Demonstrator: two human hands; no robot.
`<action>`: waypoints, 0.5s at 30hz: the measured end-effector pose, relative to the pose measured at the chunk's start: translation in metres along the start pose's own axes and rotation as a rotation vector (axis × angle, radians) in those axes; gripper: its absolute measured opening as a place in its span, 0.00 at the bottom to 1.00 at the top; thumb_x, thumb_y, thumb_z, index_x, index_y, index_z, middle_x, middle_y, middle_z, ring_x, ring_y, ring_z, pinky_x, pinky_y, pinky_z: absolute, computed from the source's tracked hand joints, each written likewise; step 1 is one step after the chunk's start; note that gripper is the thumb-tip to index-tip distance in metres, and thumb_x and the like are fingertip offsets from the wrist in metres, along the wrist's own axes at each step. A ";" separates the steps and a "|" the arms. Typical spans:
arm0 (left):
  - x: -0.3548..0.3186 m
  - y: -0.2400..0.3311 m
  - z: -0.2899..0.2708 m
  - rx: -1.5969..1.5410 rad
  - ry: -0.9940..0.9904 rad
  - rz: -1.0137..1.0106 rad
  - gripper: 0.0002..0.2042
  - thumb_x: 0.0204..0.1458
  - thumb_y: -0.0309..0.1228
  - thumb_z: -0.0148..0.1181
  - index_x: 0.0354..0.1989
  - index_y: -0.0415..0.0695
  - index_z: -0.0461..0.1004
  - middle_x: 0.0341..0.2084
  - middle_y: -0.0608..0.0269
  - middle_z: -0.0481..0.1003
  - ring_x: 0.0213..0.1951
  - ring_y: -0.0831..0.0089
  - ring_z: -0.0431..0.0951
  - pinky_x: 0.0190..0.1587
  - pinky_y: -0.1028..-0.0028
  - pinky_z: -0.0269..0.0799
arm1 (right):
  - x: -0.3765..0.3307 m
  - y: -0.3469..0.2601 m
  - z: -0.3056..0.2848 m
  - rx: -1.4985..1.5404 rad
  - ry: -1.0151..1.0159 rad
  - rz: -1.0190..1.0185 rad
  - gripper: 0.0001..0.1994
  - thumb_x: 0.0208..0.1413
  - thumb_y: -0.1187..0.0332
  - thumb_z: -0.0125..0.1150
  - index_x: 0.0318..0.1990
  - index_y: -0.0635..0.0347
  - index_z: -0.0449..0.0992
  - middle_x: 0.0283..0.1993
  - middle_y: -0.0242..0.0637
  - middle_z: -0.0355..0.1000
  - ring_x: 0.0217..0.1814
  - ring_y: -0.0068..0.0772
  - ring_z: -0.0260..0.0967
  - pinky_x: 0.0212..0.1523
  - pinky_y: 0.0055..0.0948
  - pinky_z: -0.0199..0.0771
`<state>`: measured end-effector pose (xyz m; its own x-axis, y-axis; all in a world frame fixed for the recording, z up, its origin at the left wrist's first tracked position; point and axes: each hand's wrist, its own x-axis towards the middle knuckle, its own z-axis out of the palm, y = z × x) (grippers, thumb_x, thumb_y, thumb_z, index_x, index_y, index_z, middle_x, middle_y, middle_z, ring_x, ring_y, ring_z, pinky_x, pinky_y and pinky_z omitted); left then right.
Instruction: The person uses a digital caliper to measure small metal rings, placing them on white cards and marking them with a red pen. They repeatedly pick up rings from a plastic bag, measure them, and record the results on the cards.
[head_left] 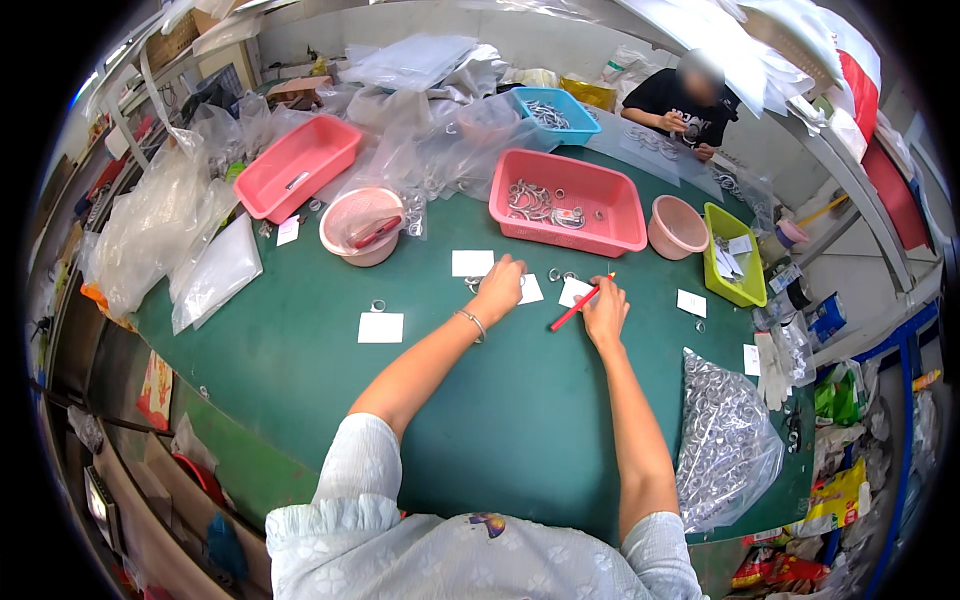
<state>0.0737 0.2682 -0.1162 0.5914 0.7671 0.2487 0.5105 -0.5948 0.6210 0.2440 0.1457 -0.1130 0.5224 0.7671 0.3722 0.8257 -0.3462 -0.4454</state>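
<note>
My right hand (606,312) holds a red pencil (573,309), its tip pointing up and away to the right. Beside its fingers lies a small white card (575,291). To the left, my left hand (500,288) is closed with bent fingers over the table; what it pinches, if anything, is too small to make out. Another white card (531,290) shows just right of that hand, and a third card (472,263) lies beyond it. Small metal rings (555,275) sit between my hands, with another ring (472,284) by my left fingers.
A pink tray (625,235) with metal rings stands ahead, between pink bowls (345,205). An empty pink tray (262,180), blue basket (585,124) and green basket (748,292) surround it. A bulging clear bag of rings (725,450) rests at right. A co-worker (690,105) sits across the table.
</note>
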 end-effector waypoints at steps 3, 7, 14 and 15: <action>-0.002 0.000 0.008 0.193 0.069 0.062 0.11 0.43 0.17 0.49 0.35 0.38 0.74 0.38 0.48 0.67 0.43 0.51 0.69 0.44 0.59 0.65 | 0.007 0.010 0.006 -0.046 -0.062 -0.027 0.17 0.42 0.71 0.65 0.43 0.55 0.71 0.45 0.38 0.69 0.50 0.44 0.62 0.48 0.41 0.59; 0.000 0.026 0.011 0.356 0.106 0.140 0.15 0.38 0.18 0.56 0.39 0.39 0.72 0.42 0.52 0.65 0.45 0.59 0.66 0.45 0.64 0.61 | 0.011 0.018 0.007 0.021 -0.066 -0.076 0.13 0.42 0.74 0.63 0.39 0.56 0.73 0.41 0.39 0.70 0.46 0.44 0.63 0.46 0.41 0.60; 0.033 0.033 0.055 0.062 -0.019 0.204 0.22 0.41 0.20 0.62 0.48 0.37 0.68 0.42 0.49 0.67 0.47 0.51 0.68 0.50 0.62 0.66 | 0.022 0.042 0.005 0.070 -0.024 0.001 0.11 0.45 0.77 0.58 0.39 0.56 0.74 0.40 0.42 0.72 0.45 0.46 0.65 0.46 0.42 0.62; 0.035 0.035 0.059 0.021 -0.025 0.202 0.21 0.40 0.21 0.62 0.47 0.37 0.69 0.42 0.49 0.67 0.46 0.51 0.68 0.50 0.62 0.66 | 0.023 0.048 0.003 0.079 -0.014 -0.002 0.11 0.45 0.77 0.58 0.39 0.57 0.74 0.39 0.44 0.72 0.45 0.48 0.66 0.46 0.42 0.64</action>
<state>0.1489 0.2604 -0.1299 0.6981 0.6257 0.3482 0.3923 -0.7410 0.5449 0.2950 0.1485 -0.1280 0.5174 0.7754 0.3620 0.8071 -0.3016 -0.5076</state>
